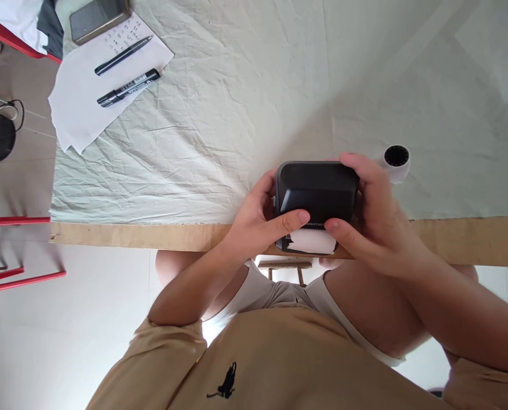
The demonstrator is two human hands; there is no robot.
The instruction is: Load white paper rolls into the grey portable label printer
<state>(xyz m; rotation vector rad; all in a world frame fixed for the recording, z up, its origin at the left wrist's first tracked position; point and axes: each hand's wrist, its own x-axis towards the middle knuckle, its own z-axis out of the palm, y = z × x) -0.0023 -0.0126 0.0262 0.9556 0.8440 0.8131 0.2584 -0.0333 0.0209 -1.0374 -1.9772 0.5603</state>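
A black label printer [319,185] is held between both hands at the near edge of the table. A white strip of paper [311,241] shows at its near side, with part of a light lettering line above it. My left hand [266,219] grips the left side, thumb across the front and fingers partly hidden behind. My right hand [371,213] wraps the right side, thumb on the front edge and index finger on the far top corner. Just beyond the right hand stands a small white roll [396,163] with a black core, apart from the fingers.
A pale green cloth [220,114] covers the table, wrinkled on the left. Paper sheets [77,114] at upper left carry a marker [128,88], a pen [123,56] and a phone [99,20]. A bare wooden edge [138,236] runs along the front, above my legs.
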